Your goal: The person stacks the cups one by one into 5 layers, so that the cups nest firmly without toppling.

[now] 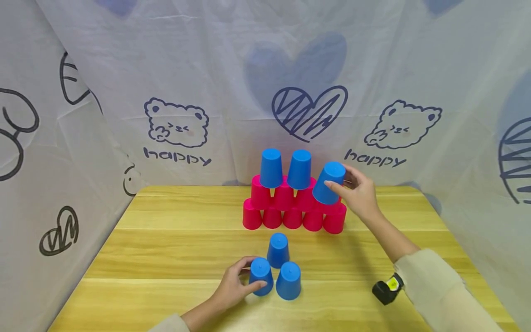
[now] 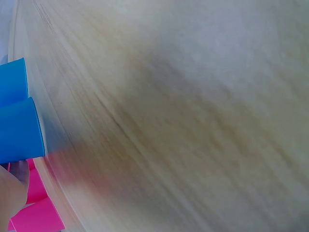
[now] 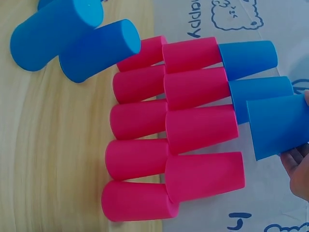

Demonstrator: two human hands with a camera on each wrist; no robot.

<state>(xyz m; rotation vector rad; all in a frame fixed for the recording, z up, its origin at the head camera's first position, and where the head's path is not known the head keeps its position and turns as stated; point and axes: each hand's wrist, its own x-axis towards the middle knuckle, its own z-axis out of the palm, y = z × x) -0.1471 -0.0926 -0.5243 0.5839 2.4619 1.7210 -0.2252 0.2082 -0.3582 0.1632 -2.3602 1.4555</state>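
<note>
Pink cups stand upside down in two tiers, a bottom row (image 1: 292, 219) and an upper row (image 1: 284, 197). On that upper row rest two upturned blue cups (image 1: 271, 168). My right hand (image 1: 360, 191) grips another blue cup (image 1: 329, 183), tilted, at the right end of the tiers; in the right wrist view this cup (image 3: 277, 126) looks apart from the pink cups. Nearer the front, my left hand (image 1: 234, 287) holds a blue cup (image 1: 260, 276) between thumb and fingers. Two more blue cups (image 1: 288, 281) stand close by it, mouths down.
A wooden table (image 1: 166, 240) carries all the cups. Behind and beside it hangs a white cloth (image 1: 232, 83) with bear and heart drawings. A black device (image 1: 387, 289) is strapped at the right wrist.
</note>
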